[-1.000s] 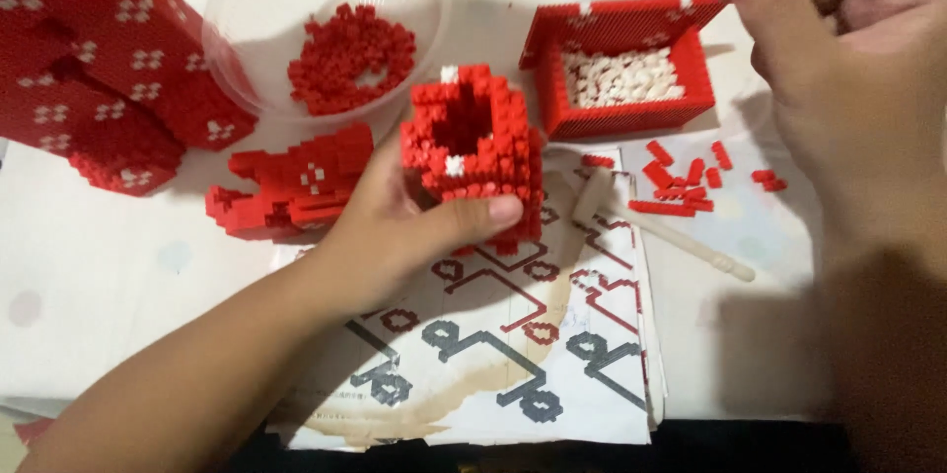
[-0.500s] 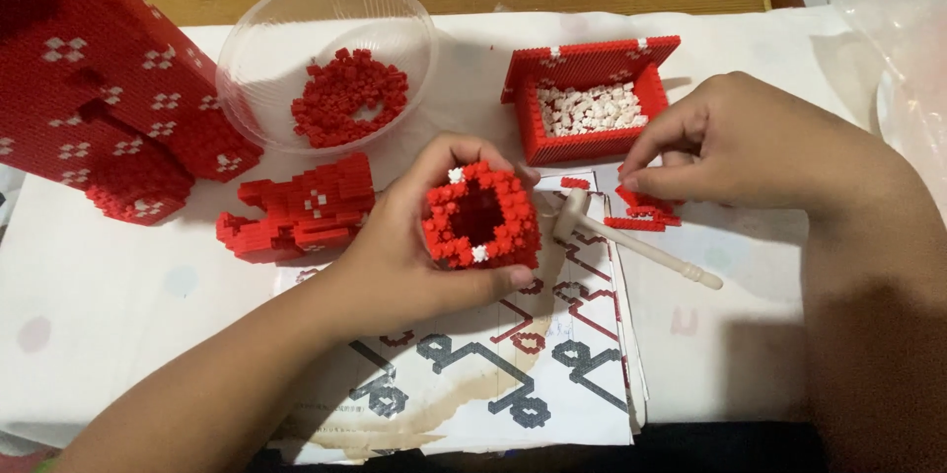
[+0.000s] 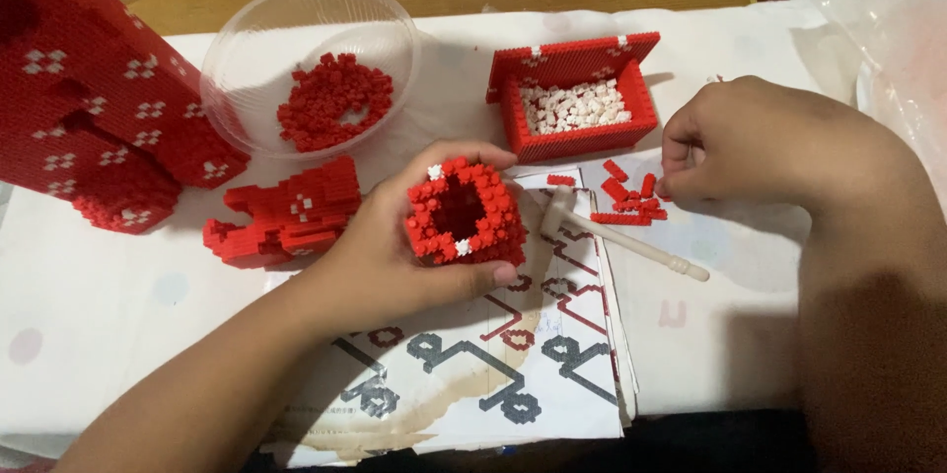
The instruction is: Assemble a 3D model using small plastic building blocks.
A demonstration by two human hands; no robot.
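Left hand (image 3: 395, 246), centre of frame: fingers clamped around a hollow square tube of small red plastic bricks (image 3: 462, 213), open end facing up, held just above the printed paper instruction sheet (image 3: 493, 364).

Right hand (image 3: 760, 143), right of centre: fingers curled together, tips down on a scatter of loose red bricks (image 3: 629, 199); cannot tell whether one is pinched.

A pale plastic mallet-like tool (image 3: 612, 236) lies between the hands. Upper centre: red brick-built box holding white bricks (image 3: 577, 98). Upper left: clear plastic bowl (image 3: 247, 59) of red bricks. Far left: large red brick model with white patterns (image 3: 89, 108).
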